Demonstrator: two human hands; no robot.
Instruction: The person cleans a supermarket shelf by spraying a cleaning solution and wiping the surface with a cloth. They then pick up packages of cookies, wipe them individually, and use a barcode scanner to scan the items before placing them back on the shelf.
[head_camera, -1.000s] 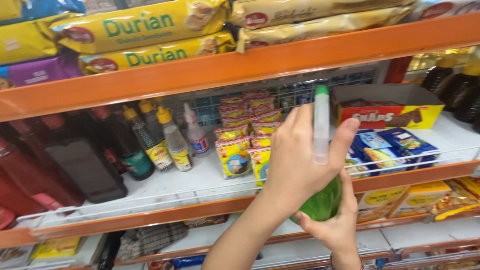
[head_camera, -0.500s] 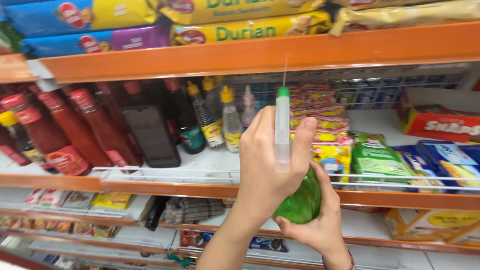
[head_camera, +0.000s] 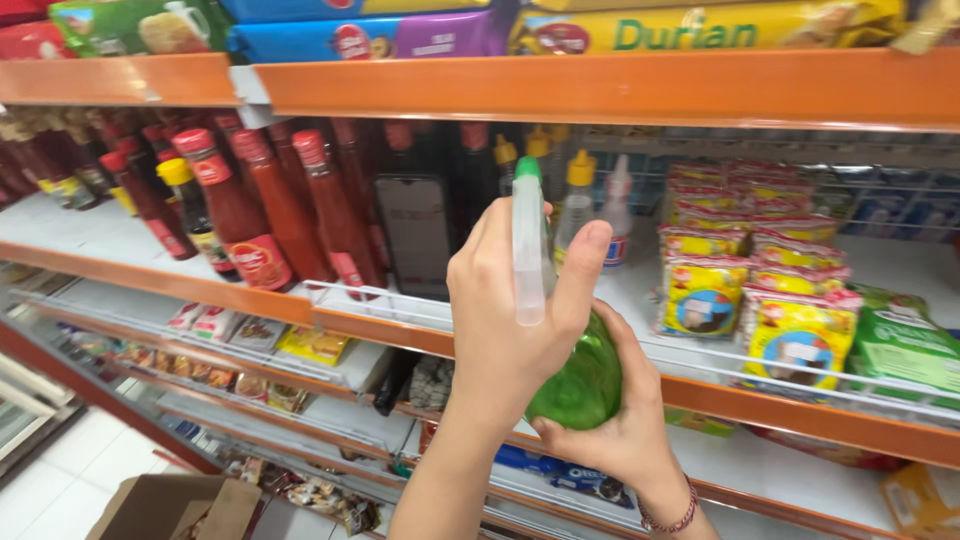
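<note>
Fingers of my left hand (head_camera: 505, 320) curl tight around the clear neck of the green bottle (head_camera: 580, 375), my right hand (head_camera: 620, 430) cups its round base from below, held near before the sauce bottles (head_camera: 270, 215) on the orange shelf (head_camera: 380, 335).

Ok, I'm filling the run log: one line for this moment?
left hand: grips bottle neck | right hand: cups its base | backdrop: sauce shelf
</note>
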